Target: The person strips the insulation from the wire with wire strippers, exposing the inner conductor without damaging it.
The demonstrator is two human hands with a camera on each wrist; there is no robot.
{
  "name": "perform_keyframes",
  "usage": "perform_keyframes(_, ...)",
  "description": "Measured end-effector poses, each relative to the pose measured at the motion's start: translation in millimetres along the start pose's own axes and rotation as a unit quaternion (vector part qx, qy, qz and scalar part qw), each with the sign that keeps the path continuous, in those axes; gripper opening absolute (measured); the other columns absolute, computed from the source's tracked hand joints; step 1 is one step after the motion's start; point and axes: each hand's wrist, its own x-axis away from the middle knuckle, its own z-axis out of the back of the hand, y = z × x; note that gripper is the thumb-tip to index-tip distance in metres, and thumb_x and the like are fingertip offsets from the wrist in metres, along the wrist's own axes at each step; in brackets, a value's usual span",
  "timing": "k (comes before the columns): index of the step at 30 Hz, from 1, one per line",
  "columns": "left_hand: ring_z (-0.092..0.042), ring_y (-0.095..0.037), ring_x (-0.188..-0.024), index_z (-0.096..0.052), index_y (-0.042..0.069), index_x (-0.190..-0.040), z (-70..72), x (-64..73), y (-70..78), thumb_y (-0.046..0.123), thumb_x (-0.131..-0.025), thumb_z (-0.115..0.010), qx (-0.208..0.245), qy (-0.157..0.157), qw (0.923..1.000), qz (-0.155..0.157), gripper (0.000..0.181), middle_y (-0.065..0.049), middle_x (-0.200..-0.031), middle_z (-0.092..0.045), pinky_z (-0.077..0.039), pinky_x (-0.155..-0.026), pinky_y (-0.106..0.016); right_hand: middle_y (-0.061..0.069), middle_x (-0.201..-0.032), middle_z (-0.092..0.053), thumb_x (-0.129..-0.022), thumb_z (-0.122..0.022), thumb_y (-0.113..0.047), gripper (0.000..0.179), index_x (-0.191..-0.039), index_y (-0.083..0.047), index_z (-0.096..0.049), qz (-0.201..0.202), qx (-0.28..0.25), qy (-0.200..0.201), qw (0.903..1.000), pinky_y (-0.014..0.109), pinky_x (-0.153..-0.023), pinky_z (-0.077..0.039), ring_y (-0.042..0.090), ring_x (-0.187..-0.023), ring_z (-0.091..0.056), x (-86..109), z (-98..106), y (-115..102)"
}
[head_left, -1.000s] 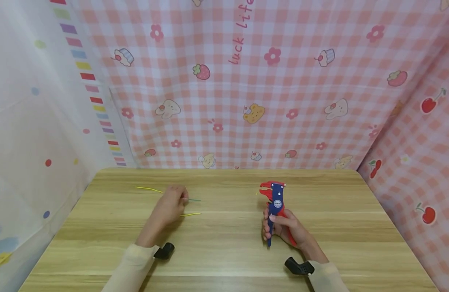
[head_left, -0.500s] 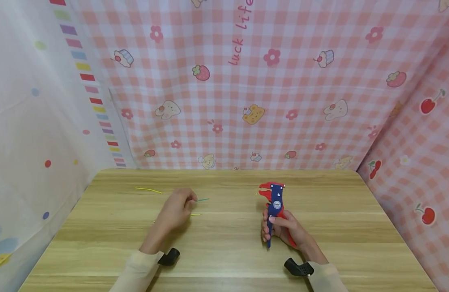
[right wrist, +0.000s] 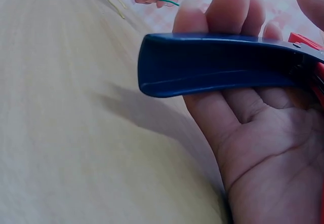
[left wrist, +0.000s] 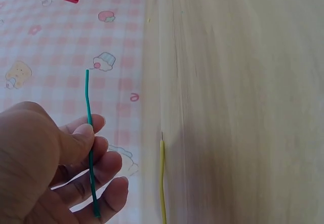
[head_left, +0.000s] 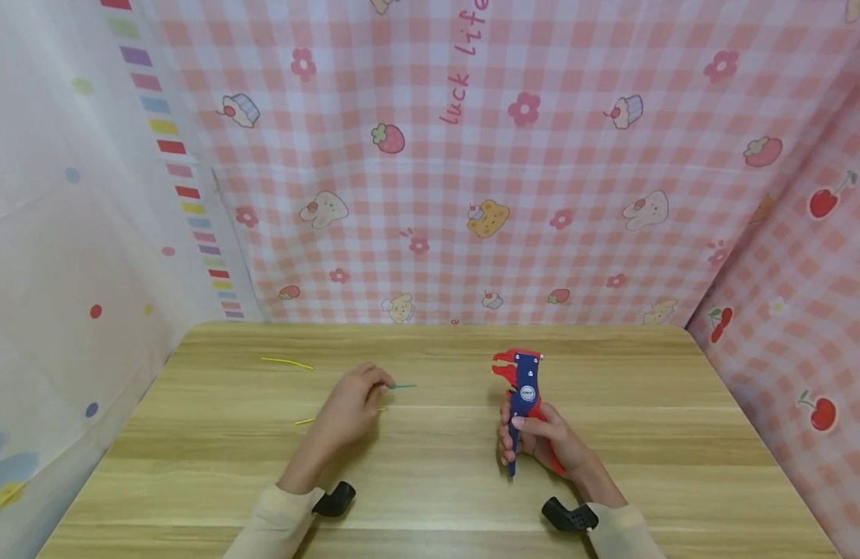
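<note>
One green wire (head_left: 404,386), just below the head view's centre, is pinched by the left hand (head_left: 351,397), its long axis pointing right, well apart from the red-and-blue stripper (head_left: 525,380) in the right hand's (head_left: 557,439) grasping fingers.

My head view looks forward and down from high up, so it sees most of the table (head_left: 430,481), my left hand (head_left: 349,404), my right hand (head_left: 564,441) and the checked cloth (head_left: 437,178) behind. The left wrist view is much nearer. It looks past my left hand and is turned sideways, with cloth on the left and table on the right. The right wrist view looks from very close at my right hand and the red-and-blue tool (right wrist: 217,64), and across to my left hand. All three share my left hand, the green wire (left wrist: 88,100) and some of the tool.
</note>
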Motion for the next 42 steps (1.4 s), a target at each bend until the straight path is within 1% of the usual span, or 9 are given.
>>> perform_keyframes(6, -0.057, -0.012, -0.079, -0.073, 0.006, -0.095, -4.2, -0.6, 5.4, -0.003, -0.096, -0.066, 0.003, 0.011, 0.9999, -0.013, 0.011, -0.001, -0.091, -0.066, -0.053, -0.075, -0.031, 0.006, -0.099, -0.068, -0.106, -0.025, 0.001, 0.028, -0.122, 0.0, -0.048, 0.006, -0.005, -0.012, 0.9999, 0.034, -0.086, -0.06, 0.018, -0.085, -0.069, -1.1, -2.5, -0.2)
perform_keyframes(13, -0.057, -0.011, -0.08, -0.073, 0.006, -0.098, -6.0, -0.7, 13.8, -0.001, -0.097, -0.065, 0.01, 0.01, 0.9997, -0.019, 0.01, -0.001, -0.092, -0.067, -0.052, -0.072, -0.028, 0.006, -0.1, -0.068, -0.106, -0.027, 0.001, 0.025, -0.122, 0.002, -0.046, 0.002, 0.007, -0.003, 1.0, 0.035, -0.086, -0.06, 0.018, -0.084, -0.069, -2.7, -2.9, 0.9)
perform_keyframes(20, -0.056, -0.01, -0.079, -0.073, 0.006, -0.101, -7.9, -2.0, 19.5, 0.002, -0.098, -0.065, 0.025, -0.013, 0.9996, -0.001, 0.01, -0.001, -0.094, -0.069, -0.05, -0.07, -0.024, 0.007, -0.098, -0.068, -0.106, -0.029, 0.001, 0.022, -0.12, 0.002, -0.046, -0.007, 0.015, 0.008, 0.9998, 0.035, -0.084, -0.06, 0.018, -0.082, -0.07, -4.5, -3.5, 2.6)
perform_keyframes(24, -0.056, -0.009, -0.078, -0.073, 0.006, -0.102, -10.2, -2.9, 21.7, 0.002, -0.098, -0.065, 0.029, -0.016, 0.9994, 0.001, 0.01, -0.001, -0.093, -0.069, -0.05, -0.069, -0.022, 0.007, -0.097, -0.068, -0.106, -0.028, 0.001, 0.023, -0.12, 0.003, -0.046, -0.005, 0.021, 0.009, 0.9997, 0.035, -0.083, -0.061, 0.018, -0.081, -0.07, -5.1, -4.6, 3.6)
perform_keyframes(28, -0.056, -0.009, -0.076, -0.073, 0.007, -0.102, -12.6, -2.6, 23.3, 0.002, -0.097, -0.067, 0.033, -0.017, 0.9993, 0.004, 0.01, 0.001, -0.09, -0.067, -0.049, -0.067, -0.021, 0.006, -0.098, -0.068, -0.106, -0.029, 0.0, 0.023, -0.121, 0.002, -0.046, -0.015, 0.024, 0.014, 0.9995, 0.035, -0.084, -0.061, 0.018, -0.082, -0.07, -5.5, -6.3, 4.4)
perform_keyframes(35, -0.055, -0.008, -0.073, -0.073, 0.006, -0.103, -15.0, -1.3, 26.5, 0.002, -0.097, -0.066, 0.037, -0.011, 0.9992, -0.01, 0.01, 0.001, -0.09, -0.067, -0.048, -0.065, -0.02, 0.006, -0.097, -0.068, -0.106, -0.03, -0.001, 0.022, -0.121, 0.002, -0.047, -0.02, 0.028, 0.014, 0.9993, 0.034, -0.084, -0.061, 0.018, -0.082, -0.07, -6.7, -7.5, 4.8)
perform_keyframes(42, -0.05, -0.005, -0.068, -0.073, 0.007, -0.104, -16.8, -0.1, 33.2, 0.003, -0.097, -0.066, 0.043, -0.003, 0.9989, -0.019, 0.011, 0.002, -0.089, -0.067, -0.045, -0.062, -0.019, 0.006, -0.097, -0.068, -0.106, -0.031, -0.001, 0.021, -0.121, 0.003, -0.046, -0.022, 0.034, 0.017, 0.999, 0.034, -0.083, -0.061, 0.017, -0.082, -0.071, -6.8, -10.2, 4.6)
